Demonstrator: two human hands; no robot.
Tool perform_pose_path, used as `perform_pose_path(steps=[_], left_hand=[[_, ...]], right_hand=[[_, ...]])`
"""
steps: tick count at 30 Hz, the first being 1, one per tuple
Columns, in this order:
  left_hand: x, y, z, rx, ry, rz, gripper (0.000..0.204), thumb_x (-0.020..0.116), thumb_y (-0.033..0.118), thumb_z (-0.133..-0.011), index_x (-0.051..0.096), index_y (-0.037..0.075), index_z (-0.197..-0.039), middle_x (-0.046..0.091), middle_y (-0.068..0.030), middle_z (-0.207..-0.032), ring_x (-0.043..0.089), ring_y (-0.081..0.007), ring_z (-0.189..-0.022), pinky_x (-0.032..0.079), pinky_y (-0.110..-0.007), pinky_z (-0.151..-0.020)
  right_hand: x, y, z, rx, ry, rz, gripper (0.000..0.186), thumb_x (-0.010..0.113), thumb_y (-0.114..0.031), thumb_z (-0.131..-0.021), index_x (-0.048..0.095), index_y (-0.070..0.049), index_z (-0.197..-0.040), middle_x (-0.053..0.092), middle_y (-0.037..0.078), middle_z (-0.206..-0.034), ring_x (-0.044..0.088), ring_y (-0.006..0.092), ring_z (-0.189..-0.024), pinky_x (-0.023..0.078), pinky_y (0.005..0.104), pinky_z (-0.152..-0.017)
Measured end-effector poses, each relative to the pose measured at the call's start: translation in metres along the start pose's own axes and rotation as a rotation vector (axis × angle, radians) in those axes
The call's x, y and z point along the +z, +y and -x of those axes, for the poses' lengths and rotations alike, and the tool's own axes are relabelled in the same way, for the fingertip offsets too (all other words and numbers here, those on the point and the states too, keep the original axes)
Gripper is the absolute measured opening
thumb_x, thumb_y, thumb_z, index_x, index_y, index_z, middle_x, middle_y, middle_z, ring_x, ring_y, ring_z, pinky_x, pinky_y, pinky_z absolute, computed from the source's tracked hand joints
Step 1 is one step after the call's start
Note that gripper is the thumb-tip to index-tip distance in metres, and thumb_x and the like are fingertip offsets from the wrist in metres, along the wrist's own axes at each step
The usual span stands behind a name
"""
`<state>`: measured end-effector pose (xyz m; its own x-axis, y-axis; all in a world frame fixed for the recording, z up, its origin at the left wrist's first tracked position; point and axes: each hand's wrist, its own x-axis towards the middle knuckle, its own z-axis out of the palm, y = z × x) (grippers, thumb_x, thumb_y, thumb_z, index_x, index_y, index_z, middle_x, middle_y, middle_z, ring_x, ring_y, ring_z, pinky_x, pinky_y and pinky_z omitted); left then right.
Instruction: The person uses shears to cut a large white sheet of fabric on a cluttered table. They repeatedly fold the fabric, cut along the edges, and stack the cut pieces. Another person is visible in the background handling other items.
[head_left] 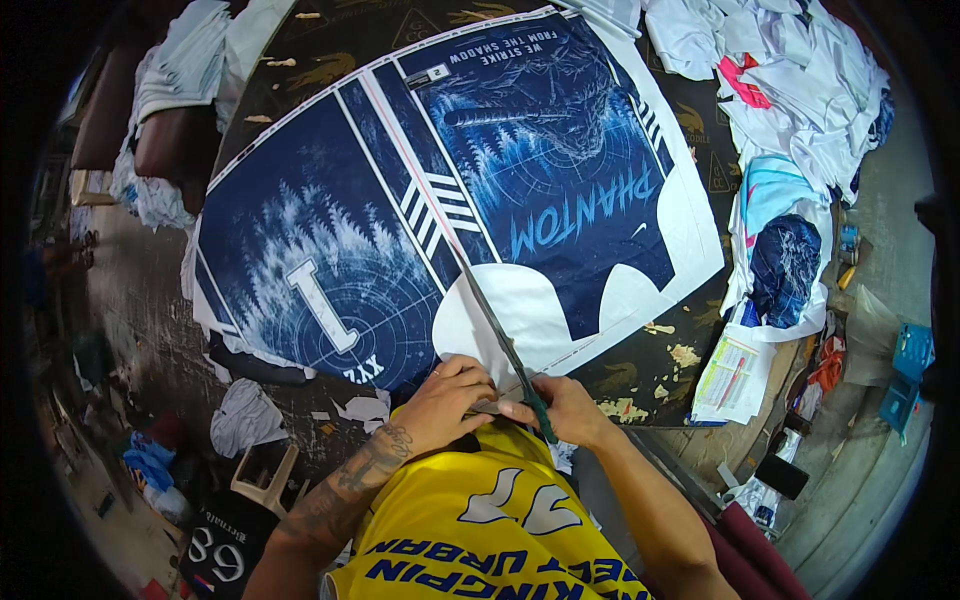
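Observation:
A large printed fabric sheet [560, 190] in dark blue and white, with forest artwork and lettering, lies across the table in front of me. From its middle a narrow dark slit or strip runs toward my body between white areas. At the near edge, my left hand [455, 400] is closed, its curled fingers by the sheet's white margin and a small grey piece [485, 407]. Close to it, my right hand [565, 408] is closed around a narrow dark green piece [541, 415], whose kind I cannot make out. Both hands are in front of my yellow jersey [480, 500].
The table [700, 335] has a dark patterned, worn cover. White fabric piles [790, 100] lie at right, above a dark blue bundle [785, 265] and papers [733, 375]. Folded light cloths [185, 65] are stacked far left. A plastic chair [265, 480] and cloth scraps [245, 415] sit lower left.

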<state>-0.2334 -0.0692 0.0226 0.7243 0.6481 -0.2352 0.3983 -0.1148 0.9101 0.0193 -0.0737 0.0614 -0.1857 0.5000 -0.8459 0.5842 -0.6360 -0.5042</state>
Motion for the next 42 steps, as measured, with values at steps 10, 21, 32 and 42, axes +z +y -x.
perform_pose_path(steps=[10, 21, 32, 42], left_hand=[[-0.031, -0.017, -0.017, -0.070, -0.267, 0.196, 0.038, 0.082, 0.030, -0.097, 0.072, 0.005, -0.124, 0.066, -0.0181, -0.134, 0.051, -0.0352, -0.140, 0.043, -0.047, -0.120], [-0.068, -0.035, -0.051, -0.190, -0.539, 0.402, 0.036, 0.069, 0.034, -0.106, 0.076, 0.002, -0.121, 0.076, -0.0200, -0.115, 0.073, -0.0354, -0.113, 0.057, -0.046, -0.102], [-0.073, -0.039, -0.062, -0.156, -0.549, 0.535, 0.040, 0.070, 0.037, -0.106, 0.079, 0.000, -0.120, 0.080, -0.0187, -0.116, 0.076, -0.0317, -0.108, 0.059, -0.043, -0.096], [-0.217, -0.041, -0.201, -0.057, 0.716, -0.805, 0.091, 0.076, 0.062, -0.094, 0.050, 0.007, -0.161, 0.039, -0.0247, -0.171, 0.032, -0.0385, -0.161, 0.012, -0.065, -0.132]], right_hand=[[-0.025, -0.075, -0.056, -0.066, 0.067, 0.123, 0.081, 0.083, -0.073, -0.084, 0.076, 0.006, -0.104, 0.075, 0.017, -0.085, 0.071, 0.0248, -0.083, 0.055, 0.0384, -0.079], [-0.051, -0.169, -0.106, 0.052, 0.002, 0.199, 0.079, 0.082, -0.079, -0.080, 0.076, -0.001, -0.083, 0.070, 0.013, -0.073, 0.070, 0.0258, -0.074, 0.054, 0.0407, -0.070], [-0.071, -0.253, -0.171, -0.068, 0.084, 0.185, 0.086, 0.080, -0.085, -0.077, 0.077, 0.001, -0.077, 0.067, 0.009, -0.064, 0.070, 0.0233, -0.065, 0.053, 0.0374, -0.061], [-0.050, 0.044, 0.017, 0.065, 1.191, 0.106, 0.040, 0.090, -0.030, -0.087, 0.065, 0.002, -0.088, 0.065, 0.019, -0.075, 0.063, 0.0372, -0.069, 0.050, 0.0463, -0.069]])
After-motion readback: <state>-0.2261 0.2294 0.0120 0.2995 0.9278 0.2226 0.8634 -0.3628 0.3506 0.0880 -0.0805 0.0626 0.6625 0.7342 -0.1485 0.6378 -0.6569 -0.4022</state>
